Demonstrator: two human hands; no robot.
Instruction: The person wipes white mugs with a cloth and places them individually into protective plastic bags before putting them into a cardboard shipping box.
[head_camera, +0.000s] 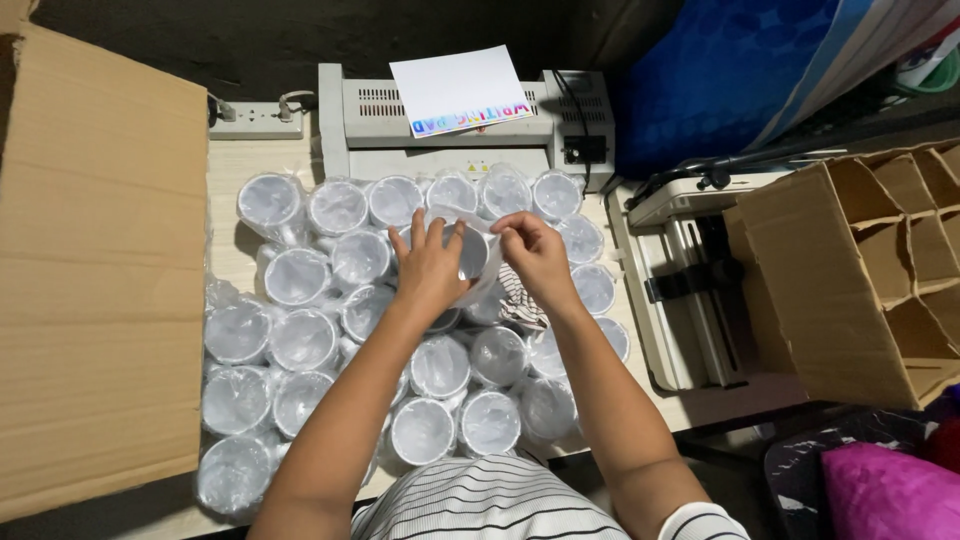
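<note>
So this is a tabletop (232, 160) pretty much covered in white mugs (300, 340), each one in its own clear plastic bag, packed rim-up from the left edge nearly to the right edge. Both hands are working on one mug in the back-middle of the pack, a couple of rows in from the far edge. The left hand (428, 268) is curled over the bagged mug (470, 252), fingers closed around its rim and side, while the right hand (535, 255) is pinching the loose plastic bag (462, 216) at the top between thumb and fingertips. Looks to me like the step in hand is getting the bag open or off that one mug, though I can't tell for sure if it's going on or coming off. The next move probably calls for a steady hold with the left while the right pulls the film clear without knocking the neighbours, since they sit touching all round. A laminator-type machine (455, 125) with a sheet of paper (460, 85) sits at the far edge, a flat cardboard sheet (95, 270) along the left, and a divided cardboard box (880, 270) off the right edge.
</note>
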